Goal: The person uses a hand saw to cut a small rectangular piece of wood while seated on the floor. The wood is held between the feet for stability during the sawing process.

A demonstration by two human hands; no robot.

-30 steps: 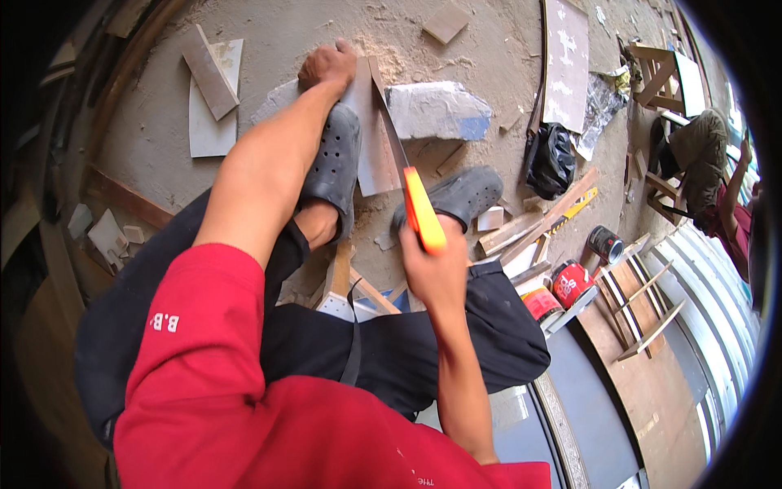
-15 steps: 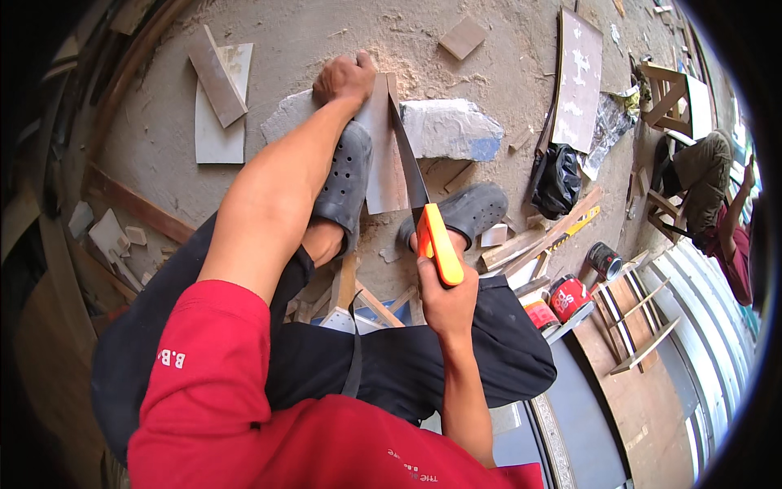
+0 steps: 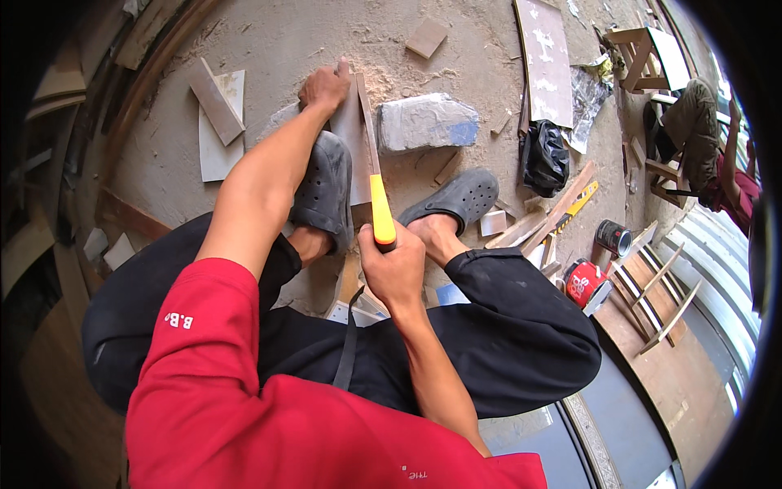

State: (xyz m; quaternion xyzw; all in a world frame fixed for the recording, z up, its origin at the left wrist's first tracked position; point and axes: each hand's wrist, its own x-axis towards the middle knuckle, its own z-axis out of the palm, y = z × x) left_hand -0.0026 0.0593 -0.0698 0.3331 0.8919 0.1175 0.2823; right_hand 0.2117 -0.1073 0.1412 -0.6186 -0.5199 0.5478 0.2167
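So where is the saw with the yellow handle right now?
In the head view, the yellow-handled hand saw sits at centre, gripped by the right hand, its blade running up along the pale wooden board that the left hand steadies.

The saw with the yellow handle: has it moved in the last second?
Yes. The saw has been pushed forward across the board, its handle now nearer the grey stone block.
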